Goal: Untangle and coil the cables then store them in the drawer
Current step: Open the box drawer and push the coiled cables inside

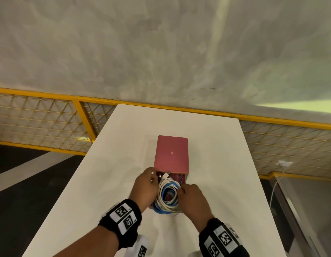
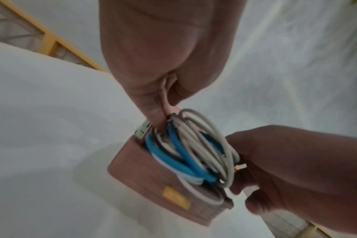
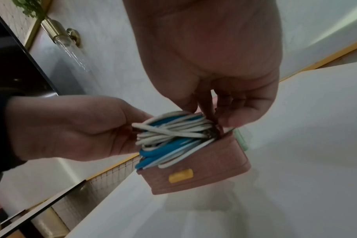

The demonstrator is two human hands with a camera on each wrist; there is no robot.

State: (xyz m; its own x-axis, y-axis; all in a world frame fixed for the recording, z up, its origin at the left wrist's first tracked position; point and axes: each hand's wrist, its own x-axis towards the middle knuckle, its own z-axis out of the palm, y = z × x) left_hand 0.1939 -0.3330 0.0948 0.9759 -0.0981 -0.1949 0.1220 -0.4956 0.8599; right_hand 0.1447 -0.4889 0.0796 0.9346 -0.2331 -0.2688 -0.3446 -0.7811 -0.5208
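While both hands tuck the cables [image 1: 168, 195] into the pulled-out drawer [image 3: 196, 175], the left hand [image 1: 145, 188] pinches a white strand and the right hand [image 1: 193, 199] curls round the coil's opposite side. Storing step, I'd guess; next, press the loops below the rim.

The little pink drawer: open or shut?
Open: the pink plastic drawer is pulled out, with coiled white and blue cables sitting inside it.

The left hand [image 2: 163, 64] pinched a pale strand above the coiled white and blue cables [image 2: 194, 151] heaped in the pink drawer [image 2: 151, 182], the right hand [image 2: 291, 169] curled beside them.
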